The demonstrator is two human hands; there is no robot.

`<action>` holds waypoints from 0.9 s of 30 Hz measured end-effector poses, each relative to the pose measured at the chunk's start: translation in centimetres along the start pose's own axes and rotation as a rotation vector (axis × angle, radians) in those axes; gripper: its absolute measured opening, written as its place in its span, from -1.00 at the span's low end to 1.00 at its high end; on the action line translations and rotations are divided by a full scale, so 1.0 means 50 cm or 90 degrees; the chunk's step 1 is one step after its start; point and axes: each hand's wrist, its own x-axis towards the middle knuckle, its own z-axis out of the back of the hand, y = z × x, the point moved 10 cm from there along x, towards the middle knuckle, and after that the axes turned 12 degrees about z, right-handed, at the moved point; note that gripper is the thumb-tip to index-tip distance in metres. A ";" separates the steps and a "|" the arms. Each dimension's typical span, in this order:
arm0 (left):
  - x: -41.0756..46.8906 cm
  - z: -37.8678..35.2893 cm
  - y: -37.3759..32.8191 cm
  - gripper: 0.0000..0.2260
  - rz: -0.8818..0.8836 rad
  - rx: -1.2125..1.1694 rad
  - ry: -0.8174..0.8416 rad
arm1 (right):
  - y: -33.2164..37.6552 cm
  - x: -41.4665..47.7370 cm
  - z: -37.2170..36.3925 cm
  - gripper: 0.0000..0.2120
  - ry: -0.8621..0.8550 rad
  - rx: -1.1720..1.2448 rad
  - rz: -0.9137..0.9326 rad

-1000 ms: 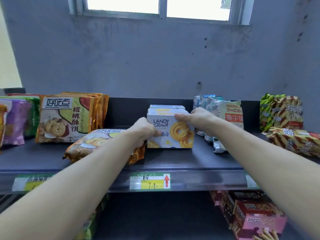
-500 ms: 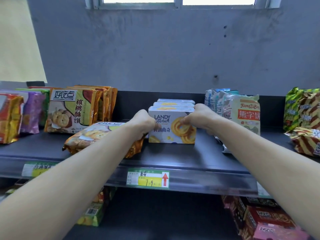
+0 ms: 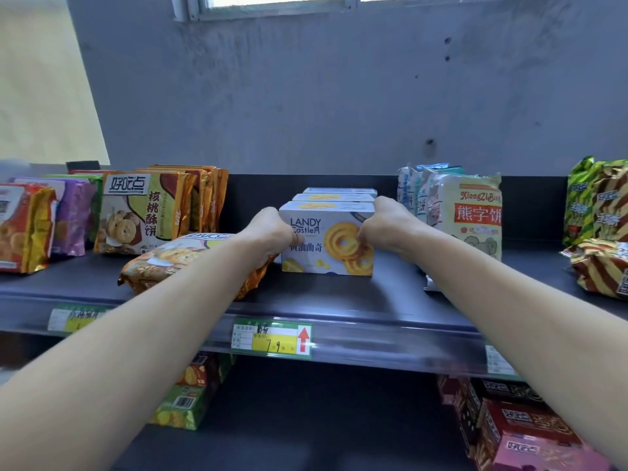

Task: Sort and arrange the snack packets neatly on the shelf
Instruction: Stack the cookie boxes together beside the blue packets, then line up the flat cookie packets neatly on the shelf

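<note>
Fingers (image 3: 295,236) of my left hand (image 3: 268,232) and right hand (image 3: 385,226) grip the front cookie box (image 3: 326,256), midway along the shelf (image 3: 339,300); I'd square it flush against the row behind (image 3: 336,197).

White-blue cookie box (image 3: 326,246) (yellow swirls); orange packet (image 3: 159,263); dark grey shelf (image 3: 339,300).

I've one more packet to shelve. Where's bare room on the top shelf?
Bare patch: between the cream bear-biscuit bags and the striped yellow-brown packets at right. Also the dark shelf strip in front of the white cardboard cookie box. Crowded: the left end, from the fallen orange foil packet to the standing orange packs.
</note>
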 end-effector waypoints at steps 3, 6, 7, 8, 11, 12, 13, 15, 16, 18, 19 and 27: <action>-0.001 0.003 0.003 -0.71 -0.002 -0.013 -0.010 | -0.004 -0.004 0.005 -0.77 -0.012 0.014 -0.003; -0.002 0.012 0.001 -0.71 -0.008 -0.034 -0.011 | -0.001 -0.007 0.006 -0.81 -0.023 0.028 -0.005; -0.003 0.017 -0.003 -0.71 -0.013 -0.046 -0.013 | 0.003 -0.007 0.010 -0.79 -0.033 0.027 -0.002; -0.006 0.024 -0.008 -0.69 -0.021 -0.059 -0.017 | 0.009 -0.007 0.015 -0.74 -0.046 0.025 0.004; -0.017 0.056 -0.031 -0.58 -0.066 -0.082 -0.040 | 0.043 -0.012 0.037 -0.54 -0.099 0.007 0.046; -0.024 0.067 -0.038 -0.58 -0.087 -0.088 -0.041 | 0.059 -0.016 0.043 -0.50 -0.122 0.006 0.065; -0.030 0.079 -0.044 -0.59 -0.106 -0.095 -0.038 | 0.078 -0.022 0.048 -0.48 -0.145 0.006 0.086; -0.044 0.107 -0.051 -0.63 -0.138 -0.105 -0.030 | 0.117 -0.033 0.043 -0.51 -0.181 0.007 0.120; -0.051 0.122 -0.049 -0.64 -0.149 -0.104 -0.024 | 0.137 -0.037 0.030 -0.54 -0.185 0.009 0.131; -0.060 0.156 -0.038 -0.66 -0.163 -0.101 -0.012 | 0.173 -0.041 -0.014 -0.59 -0.164 0.015 0.139; -0.063 0.175 -0.030 -0.68 -0.167 -0.101 -0.009 | 0.189 -0.042 -0.040 -0.61 -0.146 0.017 0.138; -0.042 0.322 0.060 -0.79 -0.170 -0.079 -0.013 | 0.250 -0.044 -0.200 -0.66 -0.043 -0.023 0.029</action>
